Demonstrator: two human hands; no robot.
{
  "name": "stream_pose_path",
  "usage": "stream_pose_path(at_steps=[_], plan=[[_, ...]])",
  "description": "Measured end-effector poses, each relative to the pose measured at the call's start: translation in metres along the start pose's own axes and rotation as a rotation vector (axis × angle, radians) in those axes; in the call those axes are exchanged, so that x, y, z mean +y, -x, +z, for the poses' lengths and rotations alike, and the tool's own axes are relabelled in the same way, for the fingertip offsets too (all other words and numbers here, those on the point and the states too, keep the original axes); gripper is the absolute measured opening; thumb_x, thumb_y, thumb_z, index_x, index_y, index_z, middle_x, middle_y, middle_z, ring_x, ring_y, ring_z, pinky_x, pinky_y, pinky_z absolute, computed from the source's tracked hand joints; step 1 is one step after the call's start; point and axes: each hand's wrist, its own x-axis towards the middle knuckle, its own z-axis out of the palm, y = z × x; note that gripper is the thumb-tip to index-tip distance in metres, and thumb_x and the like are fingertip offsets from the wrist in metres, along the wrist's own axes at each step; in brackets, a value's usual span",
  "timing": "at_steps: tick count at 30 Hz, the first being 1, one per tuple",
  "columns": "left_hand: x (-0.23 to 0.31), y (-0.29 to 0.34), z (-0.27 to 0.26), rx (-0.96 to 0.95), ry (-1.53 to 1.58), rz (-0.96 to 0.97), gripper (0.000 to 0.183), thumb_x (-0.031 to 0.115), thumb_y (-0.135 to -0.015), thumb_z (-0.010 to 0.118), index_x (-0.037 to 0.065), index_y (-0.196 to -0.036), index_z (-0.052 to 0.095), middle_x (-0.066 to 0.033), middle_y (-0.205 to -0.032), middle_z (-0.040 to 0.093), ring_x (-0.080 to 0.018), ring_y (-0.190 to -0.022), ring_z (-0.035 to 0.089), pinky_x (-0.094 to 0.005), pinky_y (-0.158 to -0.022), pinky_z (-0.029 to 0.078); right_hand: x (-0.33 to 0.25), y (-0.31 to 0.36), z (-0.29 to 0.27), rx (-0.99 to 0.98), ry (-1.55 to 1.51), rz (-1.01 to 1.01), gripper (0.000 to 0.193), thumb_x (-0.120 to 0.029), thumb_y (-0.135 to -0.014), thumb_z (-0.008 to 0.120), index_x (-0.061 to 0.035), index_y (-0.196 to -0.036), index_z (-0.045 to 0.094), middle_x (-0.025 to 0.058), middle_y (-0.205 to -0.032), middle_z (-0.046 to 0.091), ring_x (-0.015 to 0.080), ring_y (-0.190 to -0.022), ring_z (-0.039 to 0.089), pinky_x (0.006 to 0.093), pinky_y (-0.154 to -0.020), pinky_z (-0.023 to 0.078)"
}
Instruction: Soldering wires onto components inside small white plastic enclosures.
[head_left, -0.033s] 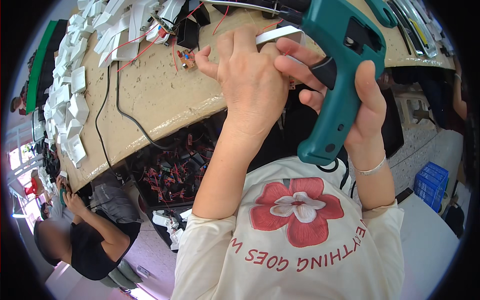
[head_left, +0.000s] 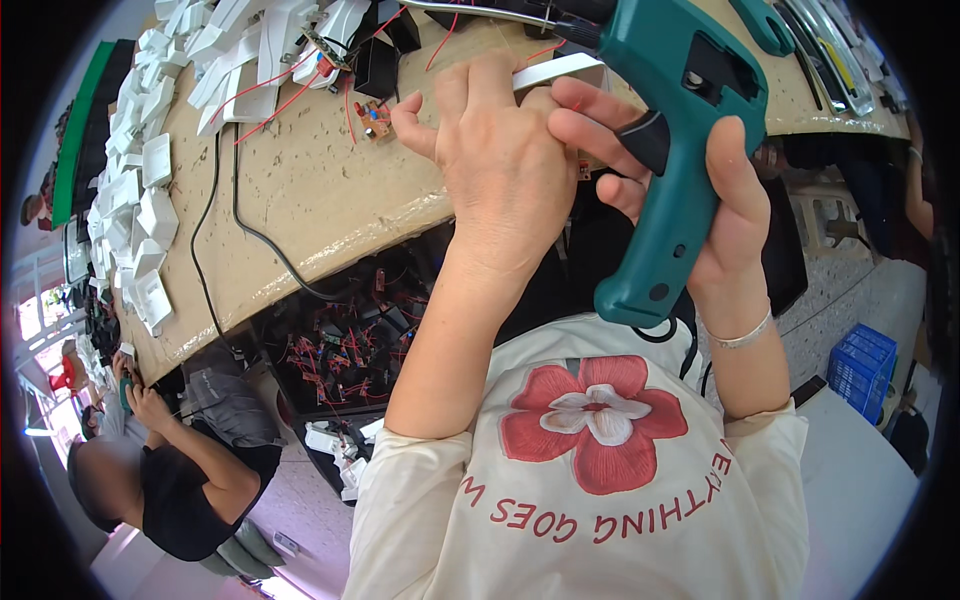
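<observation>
My right hand (head_left: 735,215) holds a teal pistol-shaped soldering gun (head_left: 670,200) by its handle, thumb on one side and fingers near the black trigger. A thin metal tube (head_left: 480,12) runs out leftward from its front end. Palm down over the table, my left hand (head_left: 510,165) grips a white plastic casing (head_left: 560,70). Only the casing's edge shows beyond the fingers; the fingertips and thumb are hidden. The left little finger sticks out beside a small circuit board (head_left: 373,119) with red wires.
White plastic casings (head_left: 140,180) pile along the table's (head_left: 320,200) left side. Black cables (head_left: 240,215) cross its edge. Below sits a black bin (head_left: 350,330) of wired boards. Another person (head_left: 190,470) works at lower left. A blue crate (head_left: 862,365) stands at right.
The soldering gun and my right hand have shifted slightly up and left. The white casing has tilted, so less of its inside shows. My left hand is nearly still.
</observation>
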Motion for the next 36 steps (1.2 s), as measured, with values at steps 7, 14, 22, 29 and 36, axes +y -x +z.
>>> stream_pose_path(at_steps=[7,14,22,29,36], plan=[[-0.007,0.004,-0.001,0.093,0.233,0.051,0.017,0.012,-0.060,0.064,0.012,-0.076,0.060,-0.0034,-0.101,0.052,-0.0225,-0.096,0.046,-0.0475,-0.087,0.021,-0.002,-0.004,-0.005,0.104,-0.024,-0.039,0.069,-0.042,-0.087,0.043,0.0050,-0.132,0.020,0.0312,-0.129,0.029,0.0379,-0.121,0.035,0.0338,-0.087,0.047],[-0.016,0.014,0.010,0.276,0.358,0.114,0.019,0.009,-0.063,0.064,0.009,-0.080,0.057,-0.0020,-0.096,0.055,-0.0206,-0.091,0.050,-0.0452,-0.088,0.021,0.003,-0.009,-0.016,0.116,-0.200,-0.040,0.059,-0.039,-0.087,0.046,0.0030,-0.126,0.033,0.0232,-0.117,0.046,0.0332,-0.111,0.047,0.0356,-0.091,0.043],[-0.013,0.012,0.007,0.261,0.171,0.107,0.014,0.007,-0.066,0.061,0.005,-0.079,0.056,-0.0020,-0.095,0.052,-0.0205,-0.092,0.048,-0.0455,-0.089,0.019,0.003,0.002,-0.018,0.137,-0.133,-0.097,0.059,-0.039,-0.088,0.045,0.0017,-0.128,0.030,0.0229,-0.123,0.041,0.0325,-0.115,0.044,0.0353,-0.090,0.044],[-0.015,0.009,0.006,0.216,0.111,0.136,0.013,0.006,-0.071,0.059,0.006,-0.083,0.055,-0.0055,-0.098,0.054,-0.0209,-0.092,0.047,-0.0395,-0.085,0.021,0.004,0.031,-0.031,0.185,0.149,-0.187,0.070,-0.044,-0.085,0.048,-0.0025,-0.134,0.021,0.0269,-0.131,0.030,0.0333,-0.116,0.043,0.0339,-0.084,0.049],[-0.011,0.009,-0.001,0.122,0.237,0.090,0.016,0.006,-0.068,0.062,0.005,-0.082,0.056,-0.0077,-0.102,0.051,-0.0262,-0.100,0.044,-0.0419,-0.086,0.024,0.006,0.029,-0.027,0.122,0.223,-0.162,0.071,-0.045,-0.084,0.049,-0.0025,-0.134,0.021,0.0284,-0.131,0.029,0.0319,-0.115,0.044,0.0313,-0.083,0.048]])
